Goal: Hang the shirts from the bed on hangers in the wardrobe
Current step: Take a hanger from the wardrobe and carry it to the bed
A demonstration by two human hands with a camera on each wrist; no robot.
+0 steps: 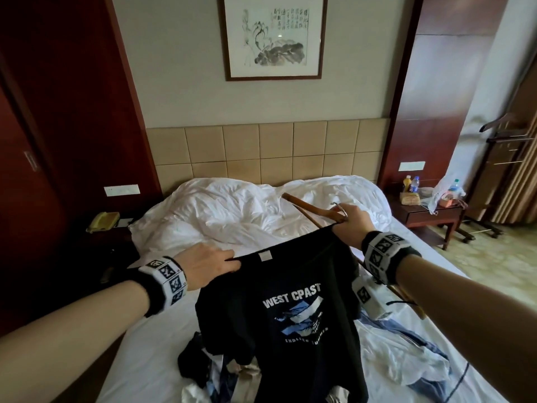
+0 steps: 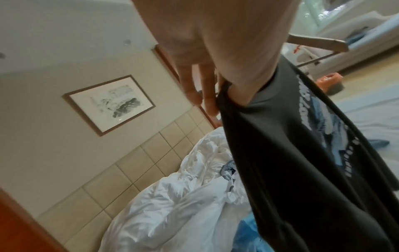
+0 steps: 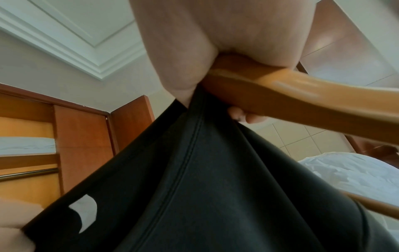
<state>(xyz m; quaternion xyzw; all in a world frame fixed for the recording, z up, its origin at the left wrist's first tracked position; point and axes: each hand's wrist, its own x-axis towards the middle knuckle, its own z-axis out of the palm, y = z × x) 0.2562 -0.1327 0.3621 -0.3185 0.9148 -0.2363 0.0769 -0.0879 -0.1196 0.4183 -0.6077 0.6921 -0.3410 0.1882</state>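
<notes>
My left hand [image 1: 207, 264] pinches the black shirt's [image 1: 287, 330] collar above the bed [image 1: 151, 359]. My right hand [image 1: 350, 221] grips the wooden hanger [image 1: 308, 206] and the shirt's shoulder.

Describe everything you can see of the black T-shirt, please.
The T-shirt is black, of soft cloth, with a white "WEST CPAST" print over a blue and white picture, and a white tag inside the collar. It hangs above the bed, front toward the camera. The left hand pinches one shoulder; the right hand grips the other together with a wooden hanger. Its hem reaches the clothes lying below.
</notes>
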